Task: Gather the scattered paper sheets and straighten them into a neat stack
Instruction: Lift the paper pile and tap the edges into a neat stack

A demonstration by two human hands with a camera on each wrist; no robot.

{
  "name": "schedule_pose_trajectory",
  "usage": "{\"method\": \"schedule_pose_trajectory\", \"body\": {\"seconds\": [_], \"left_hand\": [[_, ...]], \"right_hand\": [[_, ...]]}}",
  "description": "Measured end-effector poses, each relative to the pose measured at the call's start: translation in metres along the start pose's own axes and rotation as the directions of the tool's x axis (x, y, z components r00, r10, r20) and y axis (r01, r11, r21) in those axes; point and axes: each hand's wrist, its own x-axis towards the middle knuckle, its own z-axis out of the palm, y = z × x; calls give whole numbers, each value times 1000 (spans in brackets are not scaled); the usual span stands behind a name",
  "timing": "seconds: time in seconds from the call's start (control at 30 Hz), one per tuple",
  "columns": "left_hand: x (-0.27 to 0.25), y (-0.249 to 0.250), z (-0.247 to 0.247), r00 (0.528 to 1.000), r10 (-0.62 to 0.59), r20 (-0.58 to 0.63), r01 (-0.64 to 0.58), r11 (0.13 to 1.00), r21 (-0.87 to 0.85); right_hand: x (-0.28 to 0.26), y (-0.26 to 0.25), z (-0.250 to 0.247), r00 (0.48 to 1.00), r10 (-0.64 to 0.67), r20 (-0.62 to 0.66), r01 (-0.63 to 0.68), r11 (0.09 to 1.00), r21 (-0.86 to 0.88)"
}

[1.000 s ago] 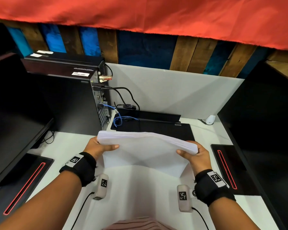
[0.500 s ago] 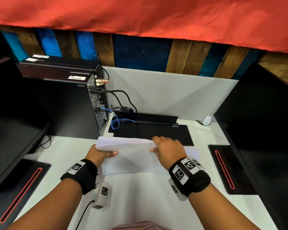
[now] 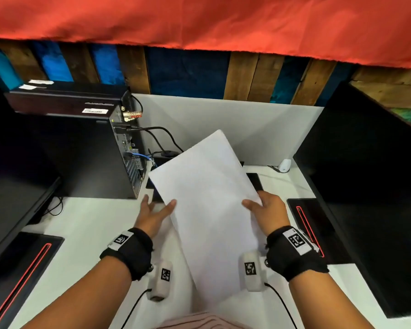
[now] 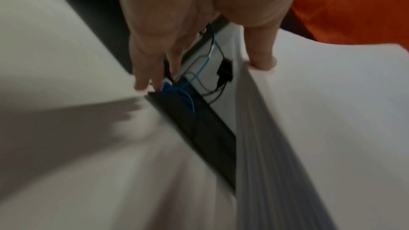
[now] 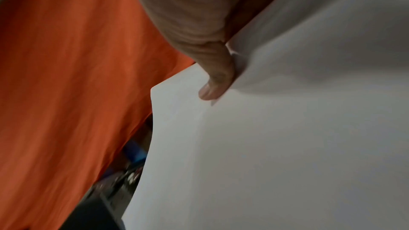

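Observation:
A thick stack of white paper sheets [image 3: 211, 210] stands tilted on its short edge on the white desk [image 3: 86, 233], with its top corner leaning away from me. My right hand [image 3: 266, 210] grips the stack's right edge, thumb on the front face and fingers behind. In the right wrist view that thumb [image 5: 214, 83] presses on the sheets [image 5: 265, 146]. My left hand [image 3: 156, 210] is beside the left edge with its fingers straight. Only its thumb [image 4: 263, 62] touches the stack [image 4: 332, 111], whose layered edge shows there.
A black computer tower [image 3: 81, 150] with cables [image 3: 157, 138] stands at the back left. Black monitors flank the desk at left [image 3: 10, 174] and right [image 3: 365, 186], on bases with red stripes [image 3: 22, 276] [image 3: 311, 229]. A black flat pad [image 3: 254, 181] lies behind the stack, before a white partition [image 3: 259, 129].
The stack has turned from lying wide to standing tall and tilted. My right hand left the top and now grips the right edge. My left hand let go, leaving only its thumb on the paper.

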Motion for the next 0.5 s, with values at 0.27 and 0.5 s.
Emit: {"method": "schedule_pose_trajectory", "body": {"seconds": [0.27,0.5], "left_hand": [[-24,-23,68,870,-194,453,215,977,5],[-30,-43,110,823,-354,445,257,930,264]], "right_hand": [[-6,83,-12,954,295,-52,-275,931,240],[-5,159,-20,881,468,-62,-467,883,32]]}}
